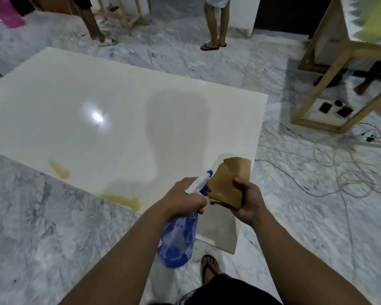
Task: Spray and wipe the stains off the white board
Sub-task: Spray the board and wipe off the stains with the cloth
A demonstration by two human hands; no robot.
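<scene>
A large white board (79, 102) lies flat on the marble floor. Two brown stains mark its near edge: one (59, 169) at the left, another (123, 199) closer to me. My left hand (185, 197) grips the neck of a blue translucent spray bottle (178, 238) with a white and blue nozzle, held over the board's near corner and pointing up and to the right. My right hand (248, 200) holds a folded brown cloth (231, 181) just right of the nozzle, touching it.
Two people's legs (215, 25) stand beyond the board's far edge. A wooden-framed stand (330, 84) is at the right, with loose cables and a power strip (372, 140) on the floor beside it. My sandalled foot (209, 269) is near the board's corner.
</scene>
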